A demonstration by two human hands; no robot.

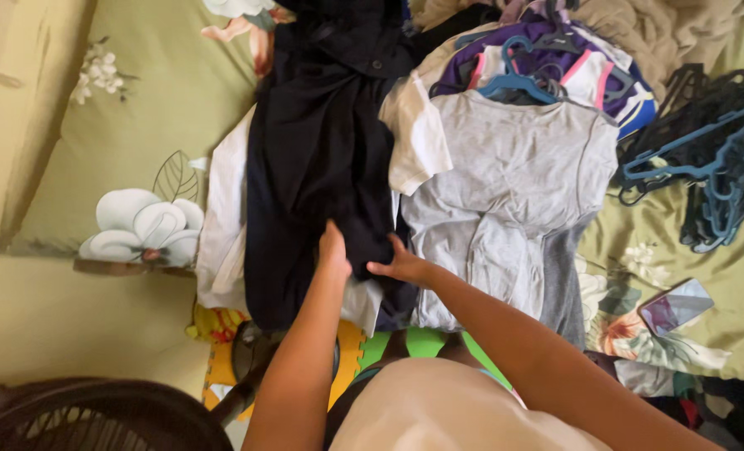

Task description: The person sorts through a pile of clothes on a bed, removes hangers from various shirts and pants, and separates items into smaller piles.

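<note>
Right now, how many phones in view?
1. The phone lies on the floral sheet at right, below the hanger pile, apart from both hands. Others may be hidden under clothes.

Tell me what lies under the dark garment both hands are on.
Under the dark garment, white cloth shows along its left edge and below its hem. The left hand and right hand press on it. How far the white cloth runs underneath is covered.
</note>
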